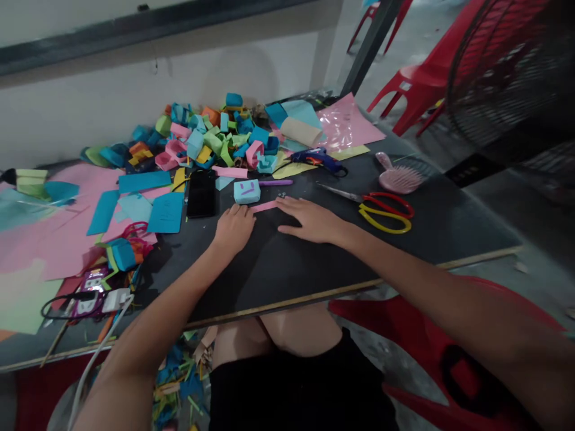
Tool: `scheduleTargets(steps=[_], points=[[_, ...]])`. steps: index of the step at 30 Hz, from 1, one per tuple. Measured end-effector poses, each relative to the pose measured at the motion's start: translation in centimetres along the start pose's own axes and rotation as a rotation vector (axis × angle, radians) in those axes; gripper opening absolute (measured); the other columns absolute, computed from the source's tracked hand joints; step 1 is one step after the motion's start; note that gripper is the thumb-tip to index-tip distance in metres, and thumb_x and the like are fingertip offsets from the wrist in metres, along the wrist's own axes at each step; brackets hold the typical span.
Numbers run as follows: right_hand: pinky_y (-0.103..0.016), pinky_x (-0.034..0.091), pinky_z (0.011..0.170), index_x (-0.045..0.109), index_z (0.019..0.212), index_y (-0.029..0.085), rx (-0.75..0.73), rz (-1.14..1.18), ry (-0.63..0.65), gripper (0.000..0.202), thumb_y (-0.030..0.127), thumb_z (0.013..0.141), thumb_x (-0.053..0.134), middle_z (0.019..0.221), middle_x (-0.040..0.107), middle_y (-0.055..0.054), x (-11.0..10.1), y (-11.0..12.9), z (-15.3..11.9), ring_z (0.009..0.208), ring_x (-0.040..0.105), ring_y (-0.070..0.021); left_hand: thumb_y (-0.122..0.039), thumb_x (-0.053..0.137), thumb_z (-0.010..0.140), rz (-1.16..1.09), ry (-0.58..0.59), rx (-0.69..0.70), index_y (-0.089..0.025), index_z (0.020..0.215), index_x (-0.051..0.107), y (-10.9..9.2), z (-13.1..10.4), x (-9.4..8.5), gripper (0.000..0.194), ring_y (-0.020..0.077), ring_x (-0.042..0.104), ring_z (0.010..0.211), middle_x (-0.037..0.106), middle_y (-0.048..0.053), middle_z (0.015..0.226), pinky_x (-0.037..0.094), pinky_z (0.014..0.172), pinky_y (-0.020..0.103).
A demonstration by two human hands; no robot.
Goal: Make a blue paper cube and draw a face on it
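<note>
A narrow pink paper strip (264,206) lies across the dark tabletop between my two hands. My left hand (235,228) is closed, fingers bent down over the strip's left end. At the other end, my right hand (309,219) rests flat with fingers stretched and thumb apart, its fingertips touching the paper. Just behind the strip sits a light blue paper block (247,191) with a purple face drawn on it. A purple pen (276,182) lies beside that block. To the left is a black phone (201,194).
Scissors (389,211) with red and yellow handles lie right of my hands, near a pink hairbrush (399,175). A glue gun (320,160) rests behind. Folded colored paper pieces (215,134) pile against the wall. Blue cards (165,211) lie left; a fan (498,78) stands right.
</note>
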State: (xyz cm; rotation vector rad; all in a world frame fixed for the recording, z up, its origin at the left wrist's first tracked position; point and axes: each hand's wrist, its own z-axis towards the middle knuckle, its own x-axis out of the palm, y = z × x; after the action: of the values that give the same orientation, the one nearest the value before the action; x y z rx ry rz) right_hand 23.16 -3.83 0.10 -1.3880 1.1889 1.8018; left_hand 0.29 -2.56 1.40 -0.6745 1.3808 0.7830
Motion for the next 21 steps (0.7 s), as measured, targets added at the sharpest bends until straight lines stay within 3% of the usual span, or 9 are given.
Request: scheduleTargets(steps=[2, 4, 6, 8, 11, 15, 21], points=[[-0.047, 0.043, 0.106, 0.062, 0.127, 0.016, 0.010, -0.002, -0.117, 0.045, 0.040, 0.090, 0.055, 0.132, 0.062, -0.013, -0.3, 0.4, 1.9, 0.124, 0.056, -0.0300, -0.023, 0.046, 0.096, -0.013, -0.031, -0.038, -0.009, 0.118, 0.062, 0.5, 1.6, -0.4, 0.031, 0.0283, 0.058, 0.114, 0.067, 0.016, 0.113, 0.048, 0.093, 0.040], [-0.045, 0.046, 0.099, 0.065, 0.120, 0.016, -0.043, -0.013, -0.176, 0.037, 0.030, 0.086, 0.061, 0.122, 0.067, -0.013, -0.6, 0.7, 4.0, 0.116, 0.060, -0.0298, -0.023, 0.055, 0.092, -0.092, 0.004, -0.039, -0.010, 0.122, 0.060, 1.5, 3.0, -0.8, 0.033, 0.0266, 0.059, 0.110, 0.068, 0.014, 0.112, 0.049, 0.089, 0.037], [-0.041, 0.048, 0.092, 0.069, 0.111, 0.018, -0.146, -0.029, -0.144, 0.029, 0.022, 0.083, 0.064, 0.111, 0.071, -0.011, -0.8, 0.8, 5.7, 0.106, 0.063, -0.0273, -0.025, 0.062, 0.088, -0.194, 0.093, 0.029, -0.015, 0.113, 0.066, 2.8, 3.9, -1.3, 0.027, 0.0229, 0.063, 0.099, 0.071, 0.008, 0.101, 0.050, 0.083, 0.033], [-0.037, 0.048, 0.084, 0.072, 0.098, 0.019, -0.245, -0.029, -0.105, 0.017, 0.018, 0.083, 0.062, 0.098, 0.072, -0.007, -0.7, 0.5, 6.7, 0.095, 0.064, -0.0236, -0.024, 0.065, 0.086, -0.234, 0.102, 0.098, -0.018, 0.109, 0.068, 3.8, 4.4, -1.5, 0.024, 0.0207, 0.063, 0.095, 0.071, 0.005, 0.096, 0.049, 0.080, 0.031], [-0.035, 0.048, 0.079, 0.071, 0.087, 0.019, -0.330, -0.005, -0.150, 0.012, 0.019, 0.086, 0.059, 0.089, 0.070, -0.006, -0.2, 0.0, 6.7, 0.087, 0.062, -0.0212, -0.023, 0.060, 0.089, -0.172, 0.012, 0.183, -0.019, 0.108, 0.069, 4.4, 4.3, -1.2, 0.022, 0.0208, 0.063, 0.098, 0.071, 0.006, 0.102, 0.050, 0.081, 0.032], [-0.036, 0.047, 0.082, 0.072, 0.088, 0.018, -0.328, 0.088, -0.261, 0.019, 0.021, 0.091, 0.053, 0.092, 0.069, -0.008, 0.6, -0.4, 5.8, 0.091, 0.060, -0.0212, -0.017, 0.052, 0.092, -0.078, -0.113, 0.304, -0.017, 0.104, 0.071, 3.8, 3.0, 0.2, 0.022, 0.0203, 0.064, 0.094, 0.071, 0.007, 0.099, 0.052, 0.083, 0.034], [-0.030, 0.048, 0.072, 0.076, 0.087, 0.022, -0.263, 0.453, -0.147, 0.013, 0.031, 0.085, 0.067, 0.085, 0.070, -0.004, 1.2, -2.2, 5.5, 0.078, 0.063, -0.0161, -0.024, 0.048, 0.097, -0.222, -0.309, 0.243, -0.015, 0.100, 0.072, 4.0, 0.6, 2.1, 0.026, 0.0187, 0.065, 0.099, 0.071, 0.011, 0.105, 0.055, 0.088, 0.033]])
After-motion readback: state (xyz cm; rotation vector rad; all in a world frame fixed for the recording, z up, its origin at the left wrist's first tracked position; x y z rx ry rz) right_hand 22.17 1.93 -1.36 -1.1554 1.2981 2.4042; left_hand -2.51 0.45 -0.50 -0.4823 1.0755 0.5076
